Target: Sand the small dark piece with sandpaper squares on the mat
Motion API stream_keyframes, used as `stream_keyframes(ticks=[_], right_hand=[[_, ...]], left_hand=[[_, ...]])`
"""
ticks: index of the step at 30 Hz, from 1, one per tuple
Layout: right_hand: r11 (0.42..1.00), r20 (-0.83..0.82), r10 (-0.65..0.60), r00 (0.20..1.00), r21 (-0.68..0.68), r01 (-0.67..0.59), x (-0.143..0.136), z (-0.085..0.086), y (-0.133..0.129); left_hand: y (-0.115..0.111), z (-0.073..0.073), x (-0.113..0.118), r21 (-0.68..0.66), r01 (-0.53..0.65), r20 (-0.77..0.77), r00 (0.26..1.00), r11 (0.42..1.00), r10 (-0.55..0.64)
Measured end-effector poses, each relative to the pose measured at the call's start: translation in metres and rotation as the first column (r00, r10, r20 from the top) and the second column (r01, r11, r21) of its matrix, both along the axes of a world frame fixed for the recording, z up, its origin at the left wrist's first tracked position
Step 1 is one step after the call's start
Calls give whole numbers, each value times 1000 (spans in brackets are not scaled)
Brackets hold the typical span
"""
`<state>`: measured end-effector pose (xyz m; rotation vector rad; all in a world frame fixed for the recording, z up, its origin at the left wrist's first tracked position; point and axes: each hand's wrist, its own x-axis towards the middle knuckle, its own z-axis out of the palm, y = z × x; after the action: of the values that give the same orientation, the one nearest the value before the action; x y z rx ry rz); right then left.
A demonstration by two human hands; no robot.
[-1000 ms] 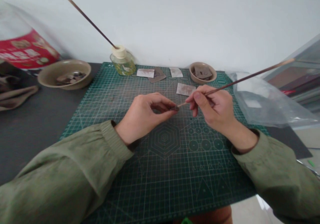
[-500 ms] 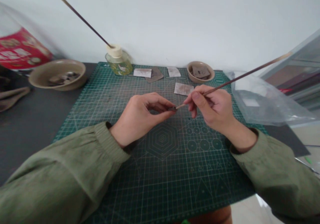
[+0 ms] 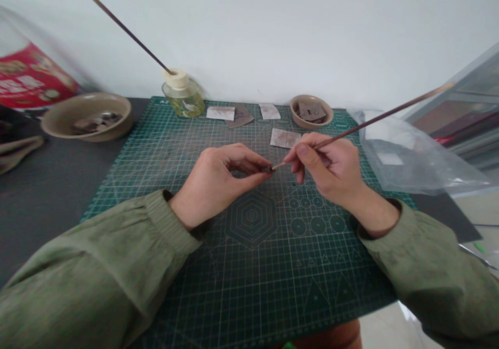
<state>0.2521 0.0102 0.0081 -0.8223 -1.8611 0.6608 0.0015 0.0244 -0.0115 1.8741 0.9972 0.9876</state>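
Observation:
Between the thumb and fingertips of my left hand (image 3: 224, 180) is a small dark piece (image 3: 268, 169), mostly hidden, too small to name. My right hand (image 3: 331, 169) is closed like a pen grip around a long thin wooden stick (image 3: 374, 121), dark along its shaft and pale at both ends. Its lower tip meets the dark piece at my left fingertips; its upper end slants up to the right. Both hands are above a green cutting mat (image 3: 249, 292) with white grid lines.
A glass jar (image 3: 187, 103) holding another stick (image 3: 127, 30) stands at the back left. Bowls of pieces sit left (image 3: 88, 133) and back right (image 3: 312, 121). Sanding-sheet-like squares (image 3: 284, 138) lie behind my hands. A clear plastic bag (image 3: 421, 167) is at the right.
The view has shifted very slightly. Both hands keep their grips, and the stick's tip stays at the dark piece with hardly any movement.

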Motion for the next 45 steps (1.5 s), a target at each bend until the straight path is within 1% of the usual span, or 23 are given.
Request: stream_keyframes(ticks=[2,6,11,15,23,28,31,38,45], right_hand=[[1000,-4,-7,1000,2,7,-1,0,0],[999,-2,44,999,-2,-44,-2,-1,-1],[1000,-16,7,1000,0,-7,-2,-1,-1],[999,4,26,1000,25,-26,-2,0,-1],[999,15,22,1000,49,-22,-1,0,-1],[997,50,-19,999,69,16,1,2,-1],[998,51,-22,998,68,18,1,3,-2],[996,41,-60,997,69,57,0,4,-3],[997,33,16,999,69,-18,0,2,-1]], left_hand=[[0,0,0,-1,3,-1,1000,1000,-3],[0,0,0,7,9,-4,1000,1000,-9],[0,0,0,4,7,7,1000,1000,-7],[1,0,1,6,1,3,1000,1000,-1],[0,2,1,-13,-2,-6,1000,1000,2],[-1,4,2,-41,-5,5,1000,999,5],[-1,4,1,-44,-3,5,1000,999,4],[2,1,0,6,3,-49,999,1000,-3],[3,1,0,5,31,-56,998,1000,-31]])
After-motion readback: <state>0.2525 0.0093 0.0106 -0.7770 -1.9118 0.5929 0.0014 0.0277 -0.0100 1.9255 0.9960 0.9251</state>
